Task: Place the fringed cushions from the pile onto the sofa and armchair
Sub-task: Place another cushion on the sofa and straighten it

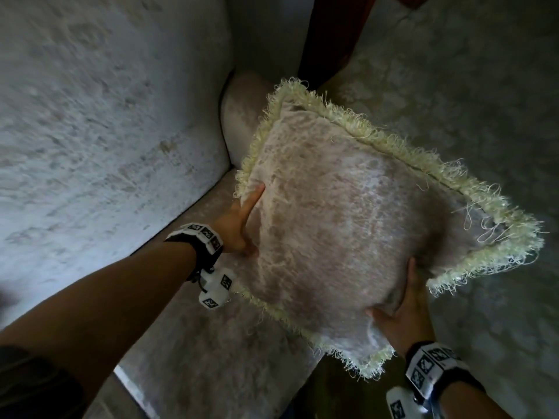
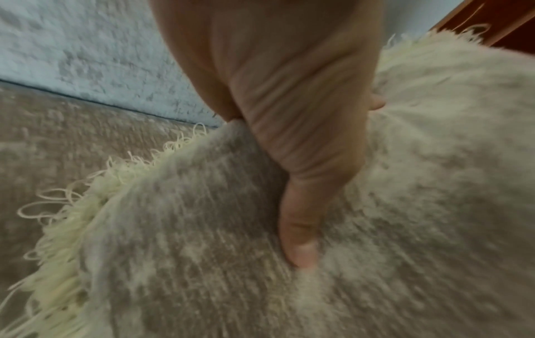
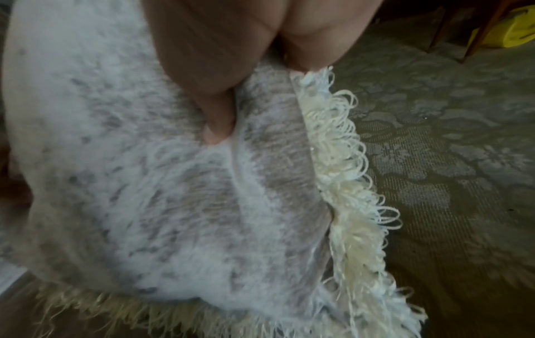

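A pale velvet cushion (image 1: 348, 225) with a cream looped fringe hangs tilted above the corner of the sofa seat (image 1: 211, 343). My left hand (image 1: 239, 222) grips its left edge, and the thumb (image 2: 301, 240) presses into the top face of the cushion (image 2: 188, 263) while the fingers are hidden behind it. My right hand (image 1: 402, 309) grips the cushion's near right edge, thumb (image 3: 217, 128) dug into the fabric of the cushion (image 3: 144, 205) beside the fringe (image 3: 347, 183). Whether the cushion's lower edge touches the seat is hidden.
The sofa's light backrest (image 1: 106, 131) rises on the left and a rounded armrest (image 1: 242, 110) stands behind the cushion. Patterned grey carpet (image 1: 484, 116) spreads to the right. A dark wooden furniture leg (image 1: 332, 34) stands at the top. A yellow object (image 3: 515, 27) lies far off.
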`<action>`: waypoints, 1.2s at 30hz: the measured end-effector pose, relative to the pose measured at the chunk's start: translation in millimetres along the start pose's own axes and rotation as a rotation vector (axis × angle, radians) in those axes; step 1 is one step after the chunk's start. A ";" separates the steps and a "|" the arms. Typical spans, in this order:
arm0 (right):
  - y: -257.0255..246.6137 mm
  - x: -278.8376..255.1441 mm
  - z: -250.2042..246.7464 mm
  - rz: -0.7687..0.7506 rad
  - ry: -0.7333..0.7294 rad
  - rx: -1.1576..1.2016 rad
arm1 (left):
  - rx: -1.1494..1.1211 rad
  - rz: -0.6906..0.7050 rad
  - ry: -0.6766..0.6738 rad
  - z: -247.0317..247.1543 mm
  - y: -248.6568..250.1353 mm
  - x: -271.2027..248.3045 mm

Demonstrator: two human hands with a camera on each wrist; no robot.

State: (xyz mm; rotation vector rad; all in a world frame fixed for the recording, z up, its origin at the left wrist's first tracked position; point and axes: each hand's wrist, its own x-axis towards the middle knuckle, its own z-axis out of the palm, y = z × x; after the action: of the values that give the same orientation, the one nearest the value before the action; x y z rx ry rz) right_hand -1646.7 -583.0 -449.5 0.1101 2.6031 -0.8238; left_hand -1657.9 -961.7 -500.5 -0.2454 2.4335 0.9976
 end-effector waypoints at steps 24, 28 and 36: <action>-251.8 12.2 60.8 -0.809 -0.198 -0.318 | -0.322 -0.231 0.883 -29.0 -95.2 -303.2; -298.8 11.5 89.0 -0.966 -0.189 -0.430 | -0.417 -0.308 1.037 -0.3 -111.2 -315.6; -309.2 51.2 139.3 -1.134 -0.227 -0.484 | -0.419 -0.513 1.161 41.8 -116.7 -283.2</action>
State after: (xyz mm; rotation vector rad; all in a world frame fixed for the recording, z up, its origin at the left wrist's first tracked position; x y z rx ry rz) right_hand -1703.8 -918.6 -408.3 -1.5823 2.4065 -0.4100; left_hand -1358.4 -1021.8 -453.3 -1.9349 2.7174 1.2944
